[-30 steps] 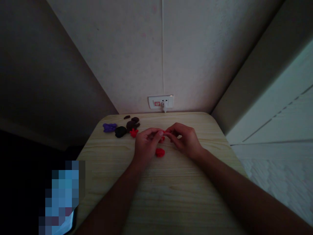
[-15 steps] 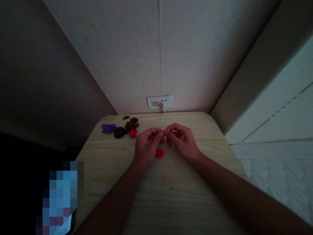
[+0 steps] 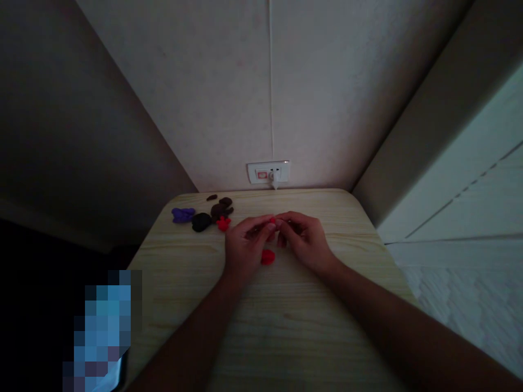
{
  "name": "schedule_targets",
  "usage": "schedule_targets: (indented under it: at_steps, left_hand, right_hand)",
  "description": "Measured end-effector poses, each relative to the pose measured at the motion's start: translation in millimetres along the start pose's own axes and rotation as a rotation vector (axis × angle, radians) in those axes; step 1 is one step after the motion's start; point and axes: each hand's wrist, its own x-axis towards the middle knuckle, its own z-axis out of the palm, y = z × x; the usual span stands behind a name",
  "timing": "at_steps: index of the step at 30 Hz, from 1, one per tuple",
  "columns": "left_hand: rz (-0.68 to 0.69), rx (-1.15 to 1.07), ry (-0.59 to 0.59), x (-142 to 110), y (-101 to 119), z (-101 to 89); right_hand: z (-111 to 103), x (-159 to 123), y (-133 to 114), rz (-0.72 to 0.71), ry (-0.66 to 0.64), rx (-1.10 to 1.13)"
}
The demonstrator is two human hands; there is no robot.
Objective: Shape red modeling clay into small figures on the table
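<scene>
- Over the pale wood-grain surface (image 3: 286,326), both forearms reach in from the bottom of the head view and meet near its far edge.
- Both hands are curled closed with the fingers bent inward: the left hand (image 3: 248,245) and the right hand (image 3: 304,242) come together at the fingertips.
- Pinched where they meet is a red clay bit (image 3: 272,220); only its top shows, and the fingers hide the rest.
- Counting clock directions from the hands, with 12 toward the wall, a flat red clay blob (image 3: 268,257) lies at 6 o'clock, just below them.
- At 9 o'clock, a red star-shaped clay piece (image 3: 223,223) sits nearest the left hand, with a black clay lump (image 3: 201,222) just beside it and a purple clay piece (image 3: 183,215) farther out.
- At 10 o'clock lie dark brown clay pieces (image 3: 220,209) and a slim brown clay piece (image 3: 211,197).
- At 12 o'clock, past the far edge, a white wall socket (image 3: 268,172) holds a white plug (image 3: 275,180).
- At the lower left, a pixelated blue patch (image 3: 102,326) is too blurred to tell.
</scene>
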Motion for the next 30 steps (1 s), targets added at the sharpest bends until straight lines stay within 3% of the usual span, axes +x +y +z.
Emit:
schedule_targets:
  at_steps: [8, 12, 16, 19, 30]
  left_hand:
    - [0.096, 0.105, 0.022, 1.2, 1.3, -2.2]
    - [0.047, 0.054, 0.005, 2.1, 3.6, -2.4]
    - [-0.045, -0.033, -0.080, 2.5, 3.4, -3.3]
    - [-0.116, -0.105, -0.104, 3.8, -0.6, -4.8]
    - [-0.131, -0.218, -0.180, 5.4, -8.3, -6.8]
  right_hand:
    - [-3.4, -5.4, -0.9, -0.091, -0.065, -0.229]
    - [-4.5, -4.4, -2.6, -0.198, -0.022, -0.310]
    - [-9.6, -0.5, -1.5, -0.425, -0.104, -0.394]
    - [-13.2, 2.1, -1.3, -0.511, -0.108, -0.424]
    - [-11.1, -0.7, -5.1, -0.438, -0.040, -0.333]
